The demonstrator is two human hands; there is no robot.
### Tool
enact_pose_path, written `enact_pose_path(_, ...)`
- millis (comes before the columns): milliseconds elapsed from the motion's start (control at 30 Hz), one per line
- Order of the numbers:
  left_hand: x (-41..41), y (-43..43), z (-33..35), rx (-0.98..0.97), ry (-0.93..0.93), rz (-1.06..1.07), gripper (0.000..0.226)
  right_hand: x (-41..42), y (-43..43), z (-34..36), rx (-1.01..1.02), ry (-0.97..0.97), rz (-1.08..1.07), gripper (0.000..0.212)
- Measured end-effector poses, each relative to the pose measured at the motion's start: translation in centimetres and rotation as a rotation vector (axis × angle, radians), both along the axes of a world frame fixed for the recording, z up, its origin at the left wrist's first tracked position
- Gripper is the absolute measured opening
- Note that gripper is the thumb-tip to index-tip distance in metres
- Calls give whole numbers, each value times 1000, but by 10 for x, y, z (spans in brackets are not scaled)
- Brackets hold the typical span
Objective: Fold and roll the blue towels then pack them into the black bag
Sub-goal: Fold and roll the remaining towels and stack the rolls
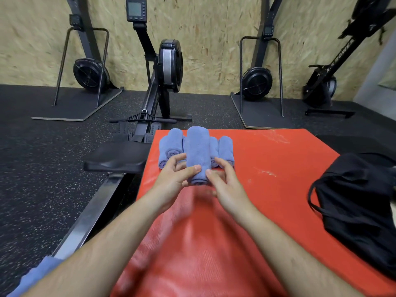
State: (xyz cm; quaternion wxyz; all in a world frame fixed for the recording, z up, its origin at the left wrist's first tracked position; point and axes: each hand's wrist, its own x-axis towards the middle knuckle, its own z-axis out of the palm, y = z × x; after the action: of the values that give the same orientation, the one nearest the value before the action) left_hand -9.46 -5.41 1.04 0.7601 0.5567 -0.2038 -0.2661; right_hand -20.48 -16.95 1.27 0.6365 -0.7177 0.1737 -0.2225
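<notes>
Both hands hold one rolled blue towel point(198, 155) by its near end, just above the red mat point(278, 159). The left hand point(175, 176) curls round the roll's left side with the thumb on top, and the right hand point(227, 185) cups the right side, thumb against the cloth. The roll sits over a row of finished rolls point(171, 146) at the mat's far edge, seemingly resting on them. The black bag point(360, 202) lies well apart at the right, its mouth hard to make out. To do this step well, I judge the grip should stay firm round the loose outer flap so the roll cannot spring open, and the roll should be set down flap-side under, snug against its neighbours
</notes>
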Motion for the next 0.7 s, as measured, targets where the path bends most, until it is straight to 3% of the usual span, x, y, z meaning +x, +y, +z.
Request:
enact_pose_path(67,2,0,-3,35,-47,19,62,5,6,4,237,52,94,34)
enact_pose_path(167,9,-2,-8,82,-143,60,50,14,11,10,260,18,96,28)
enact_pose_path(233,19,-5,-9,185,-249,100,54,24,11,16,250,21,48,24)
enact_pose_path(333,39,-15,-7,338,-399,197,51,61,-7,14,165,94,-104,20)
enact_pose_path(400,57,-23,-9,416,-532,285,39,91,-23,8,45,172,-156,43)
enact_pose_path(533,105,-38,-20,704,-855,385,38,144,-41,4,-109,290,-201,30)
enact_pose_path(633,136,-47,-31,907,-913,340,50,169,-44,5,-188,354,-182,38)
enact_pose_path(700,146,-54,-39,926,-909,260,54,181,-44,-2,-299,446,-138,43)
